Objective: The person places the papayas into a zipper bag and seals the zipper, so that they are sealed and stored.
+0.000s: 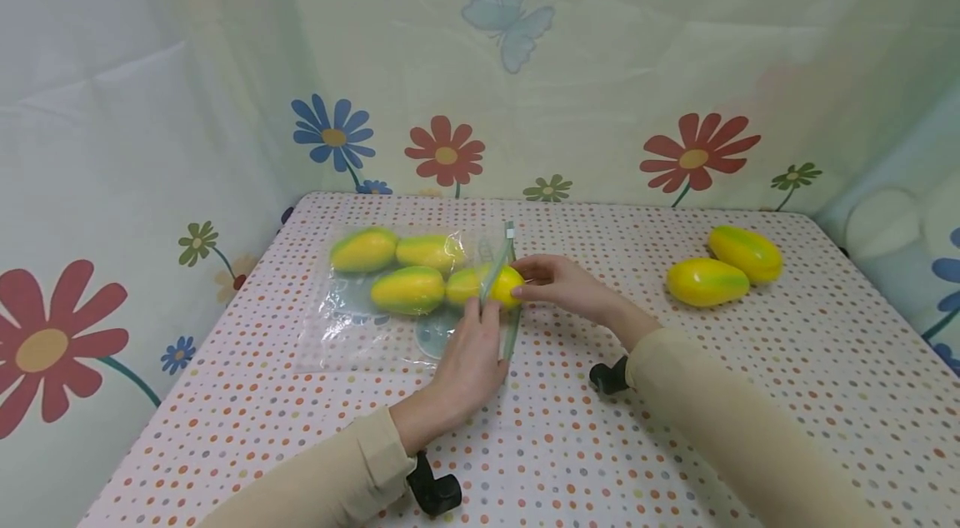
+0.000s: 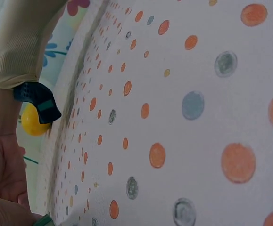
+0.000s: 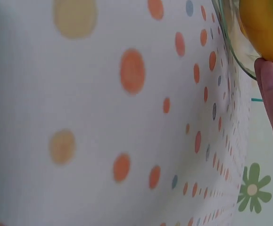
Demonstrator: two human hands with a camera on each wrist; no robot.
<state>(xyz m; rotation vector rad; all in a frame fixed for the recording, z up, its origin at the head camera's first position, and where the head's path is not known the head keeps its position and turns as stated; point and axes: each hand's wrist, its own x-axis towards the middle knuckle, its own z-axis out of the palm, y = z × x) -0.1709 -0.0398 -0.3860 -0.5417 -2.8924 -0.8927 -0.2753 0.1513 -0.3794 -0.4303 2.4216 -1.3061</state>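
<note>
A clear zip bag (image 1: 352,345) lies flat on the table, its green-edged mouth facing right. Inside it are several yellow-green papayas (image 1: 408,291). Another papaya (image 1: 510,286) lies across the mouth, its left part under the film and its right end sticking out. My left hand (image 1: 468,361) grips the bag's edge at the mouth, fingertips just below that papaya. With thumb and fingers, my right hand (image 1: 566,286) holds the papaya's outer end. In the right wrist view, fingertips (image 3: 270,77) touch the fruit's end, beside the bag's green rim.
Two more papayas (image 1: 708,282) sit together at the right of the table (image 1: 570,461), which has a dotted cloth. Black wrist mounts (image 1: 435,490) hang under both sleeves. A flower-printed curtain (image 1: 585,112) stands behind the table and along its sides.
</note>
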